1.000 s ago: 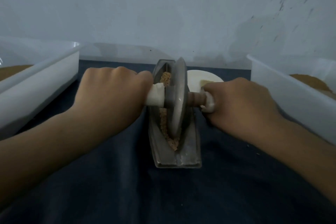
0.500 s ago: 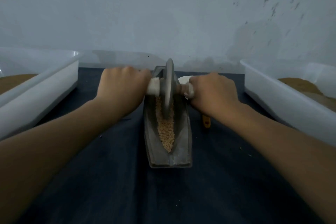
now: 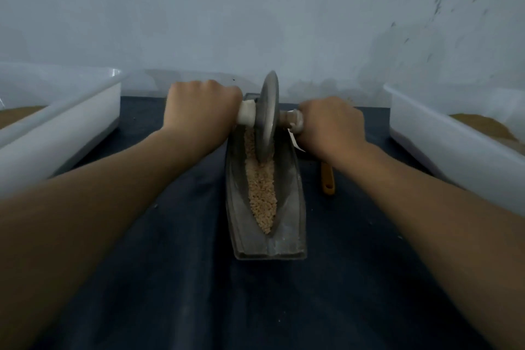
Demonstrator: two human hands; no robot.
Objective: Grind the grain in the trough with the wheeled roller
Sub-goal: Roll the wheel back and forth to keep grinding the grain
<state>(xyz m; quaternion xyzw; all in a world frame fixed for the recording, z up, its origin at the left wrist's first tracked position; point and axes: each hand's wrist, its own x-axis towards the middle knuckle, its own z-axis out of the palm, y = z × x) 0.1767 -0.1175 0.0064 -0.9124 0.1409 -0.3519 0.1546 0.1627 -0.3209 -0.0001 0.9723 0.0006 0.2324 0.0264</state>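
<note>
A pale wall (image 3: 255, 8) is being seen at 12 o'clock, behind a desk (image 3: 170, 278) that is being covered by a dark cloth. The desk is being flanked by two white tubs, the left tub (image 3: 56, 133) at 9 o'clock and the right tub (image 3: 454, 150) at 3 o'clock, and brown powder is being held in each. At the middle, a grey metal trough (image 3: 292, 207) is being laid lengthwise, from 6 o'clock towards 12 o'clock. The wheeled roller (image 3: 267, 116) is being stood upright at the trough's 12 o'clock end, with its lower rim being pressed into the grain (image 3: 261, 193), which is being spread along the groove down towards 6 o'clock. The roller's white handle at 9 o'clock is being clamped in the grip of the left hand (image 3: 199, 111), fingers curled round it; the handle at 3 o'clock is being clamped likewise in the grip of the right hand (image 3: 332, 122). An orange utensil handle (image 3: 327, 179) is being left on the cloth just beside the trough, at 3 o'clock of it
</note>
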